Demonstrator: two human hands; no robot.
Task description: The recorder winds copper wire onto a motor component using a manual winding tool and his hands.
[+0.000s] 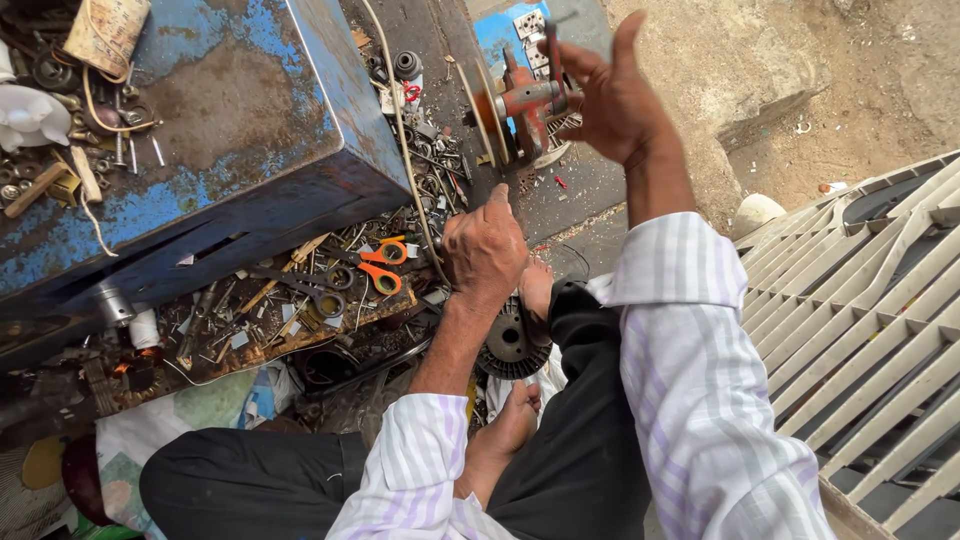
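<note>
Rusty-red metal winder (528, 100) stands on the ground up ahead, and the right hand (610, 95) is at its crank handle, fingers spread loose. Left hand (487, 250) is clenched over a dark round motor part (510, 350) by the bare feet, orange-handled scissors (383, 265) just beside.

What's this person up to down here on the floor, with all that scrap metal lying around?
A person in a striped shirt sits on the ground among metal scraps. The right hand is raised at the crank handle of a small red hand-cranked machine. The left hand presses down on a dark round finned metal part held between the bare feet. Orange-handled scissors lie on the littered floor beside a worn blue metal box.
</note>
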